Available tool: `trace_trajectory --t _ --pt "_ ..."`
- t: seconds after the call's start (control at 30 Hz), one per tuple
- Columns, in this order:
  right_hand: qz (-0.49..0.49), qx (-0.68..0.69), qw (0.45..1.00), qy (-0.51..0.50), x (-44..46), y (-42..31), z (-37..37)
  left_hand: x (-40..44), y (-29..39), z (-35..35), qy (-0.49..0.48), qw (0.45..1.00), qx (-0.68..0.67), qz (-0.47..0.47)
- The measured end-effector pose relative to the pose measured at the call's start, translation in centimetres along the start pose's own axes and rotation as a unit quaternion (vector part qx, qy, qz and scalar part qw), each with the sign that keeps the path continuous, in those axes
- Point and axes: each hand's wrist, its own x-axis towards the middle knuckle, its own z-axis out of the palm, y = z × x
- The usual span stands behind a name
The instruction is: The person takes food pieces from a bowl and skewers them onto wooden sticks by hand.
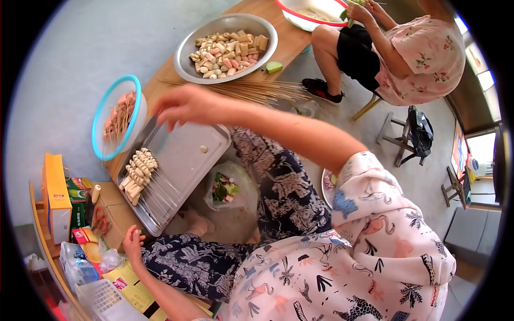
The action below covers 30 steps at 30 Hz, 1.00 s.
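My right hand, blurred, reaches over the far end of a metal tray with its fingers loosely bent and nothing visible in them. Near my knee and the tray's near corner is my left hand, fingers slightly curled and apart, with nothing visible in it. Pale, folded food skewers lie side by side on the tray, their thin sticks pointing toward me. One small round piece sits alone on the tray. Beyond my right hand, loose bamboo sticks lie on the wooden table.
A metal bowl holds cut food pieces. Meat skewers stand in a blue-rimmed basin. Boxes and red-handled scissors are at left. A bag of scraps lies by my legs. Another person handles greens over a red-rimmed basin.
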Motion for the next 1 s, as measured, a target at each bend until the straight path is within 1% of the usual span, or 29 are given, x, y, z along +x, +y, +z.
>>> trace_trajectory --t 0.1,0.13,0.17,0.2,0.23,0.27,0.33,0.37,0.43,0.47,0.53,0.57,0.63,0.67,0.8,0.87,1.0 --pt "0.039 -0.011 0.991 0.127 -4.4 0.0 -6.7 -0.1 -0.1 0.1 0.016 1.0 -0.006 0.002" --pt "0.073 -0.002 0.98 0.183 -6.0 1.4 -9.1 -0.1 0.1 0.1 0.02 1.0 0.003 0.003" --pt "0.089 -0.035 0.972 0.215 -8.0 2.0 -11.0 -0.2 0.2 0.1 0.025 1.0 0.011 0.003" --pt "0.088 -0.047 0.964 0.247 -9.9 4.3 -13.3 -0.3 0.4 0.1 0.023 1.0 0.011 0.001" --pt "0.152 -0.156 0.938 0.269 -11.9 6.1 -15.2 -0.4 0.7 0.2 0.026 0.999 0.024 0.004" --pt "0.18 -0.184 0.924 0.284 -14.2 7.5 -16.3 -0.4 0.9 0.4 0.029 0.999 0.037 0.008" --pt "0.247 -0.162 0.904 0.309 -17.7 11.0 -17.8 0.2 0.3 0.2 0.022 0.999 0.043 0.014" --pt "0.247 -0.161 0.904 0.308 -19.0 12.6 -18.0 0.4 -0.1 0.1 0.016 0.998 0.05 0.02" --pt "0.33 -0.087 0.883 0.321 -20.8 14.9 -17.6 0.6 -0.2 0.0 0.008 0.999 0.048 0.016" --pt "0.331 -0.085 0.883 0.321 -21.0 15.9 -17.3 0.7 -0.2 0.0 0.0 0.999 0.045 0.014" --pt "0.359 0.046 0.857 0.367 -20.6 17.3 -16.3 0.8 -0.1 0.1 -0.003 0.999 0.047 0.011" --pt "0.359 0.047 0.857 0.366 -20.2 17.8 -16.0 0.7 0.0 0.1 -0.005 0.999 0.047 0.008" --pt "0.353 0.206 0.822 0.397 -19.2 18.9 -15.5 0.4 0.7 0.2 -0.003 0.999 0.043 0.0" --pt "0.36 0.222 0.811 0.404 -18.7 19.4 -15.3 0.2 1.0 0.3 -0.001 0.999 0.038 -0.008" --pt "0.366 0.222 0.806 0.41 -17.1 20.8 -14.6 -0.2 1.2 0.4 0.01 0.999 0.039 -0.011" --pt "0.337 0.245 0.807 0.418 -16.7 21.3 -14.7 -0.3 1.2 0.4 0.013 0.999 0.041 -0.011" --pt "0.341 0.226 0.801 0.437 -16.6 21.1 -14.4 -0.4 1.1 0.5 0.018 0.999 0.037 -0.006"
